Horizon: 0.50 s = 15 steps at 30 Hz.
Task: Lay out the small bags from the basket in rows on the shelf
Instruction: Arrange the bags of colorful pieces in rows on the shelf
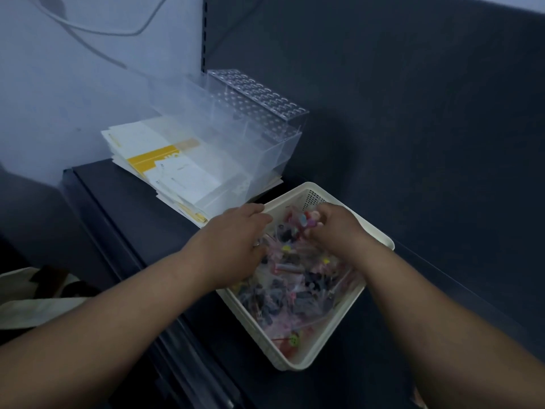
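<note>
— Starting at the far left, what do we have?

— A pale cloth [35, 305] slumped low beside the dark shelf [141, 219], which is no part of our job. Then, at the shelf's back left, there is a stack of papers [165, 163] with a clear acrylic organiser [236, 128] resting partly on it (both sit close to the wall, we'd guess to leave the front free for rows).

— And our left hand?

— Our left hand [233, 237] lies across the left rim of the white basket [298, 363], thumb by the edge and fingers dipping into the heap. We judge that it steadies the basket or rakes the pile. We cannot tell whether those fingers pinch anything, because they are blurred and half buried among the packets.

— Where are the small bags?

— They are all in the basket, which stands on the shelf just right of the papers, turned cornerwise to us. The small bags [295, 290] fill it in a loose tangle, and we see none laid out on the shelf.

— And the right?

— Our right hand [339, 228] is at the basket's far corner, fingers curled round a bunch of the bags, with bright bits of colour showing past the knuckles. We take it that we are gathering a handful to lift out. The bags look slick and snagged together, so stragglers may drop.
</note>
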Available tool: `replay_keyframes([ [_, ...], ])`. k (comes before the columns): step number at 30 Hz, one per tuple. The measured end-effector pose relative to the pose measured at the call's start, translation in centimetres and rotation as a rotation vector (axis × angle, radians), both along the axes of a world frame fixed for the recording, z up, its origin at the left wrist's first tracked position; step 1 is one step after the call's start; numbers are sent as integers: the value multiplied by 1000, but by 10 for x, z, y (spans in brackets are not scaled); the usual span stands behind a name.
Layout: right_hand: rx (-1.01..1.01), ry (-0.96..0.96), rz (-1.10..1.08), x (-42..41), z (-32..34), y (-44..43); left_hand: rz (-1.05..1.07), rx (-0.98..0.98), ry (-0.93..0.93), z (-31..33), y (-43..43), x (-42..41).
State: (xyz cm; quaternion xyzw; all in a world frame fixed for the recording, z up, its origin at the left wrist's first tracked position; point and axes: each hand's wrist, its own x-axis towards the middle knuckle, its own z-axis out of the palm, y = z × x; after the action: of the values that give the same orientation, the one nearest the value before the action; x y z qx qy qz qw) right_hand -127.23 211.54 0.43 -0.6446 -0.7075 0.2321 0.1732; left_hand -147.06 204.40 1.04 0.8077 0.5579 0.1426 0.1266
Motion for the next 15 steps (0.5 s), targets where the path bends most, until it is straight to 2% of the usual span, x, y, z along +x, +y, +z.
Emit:
replay_keyframes([
  [2, 29, -23, 44, -7, 3, 4, 7, -9, -11, -1, 2, 1],
  [7, -126, -220, 89, -20, -9, 18, 15, 7, -56, 0, 7, 5],
  [10, -87, -252, 57, -16, -15, 22, 6, 24, -74, 2, 7, 6],
  [12, -63, -159, 18, -11, -13, 22, 3, 32, -82, 2, 7, 5],
  [15, -158, 281, -99, -4, -4, 14, 14, 71, -128, 4, 6, 6],
])
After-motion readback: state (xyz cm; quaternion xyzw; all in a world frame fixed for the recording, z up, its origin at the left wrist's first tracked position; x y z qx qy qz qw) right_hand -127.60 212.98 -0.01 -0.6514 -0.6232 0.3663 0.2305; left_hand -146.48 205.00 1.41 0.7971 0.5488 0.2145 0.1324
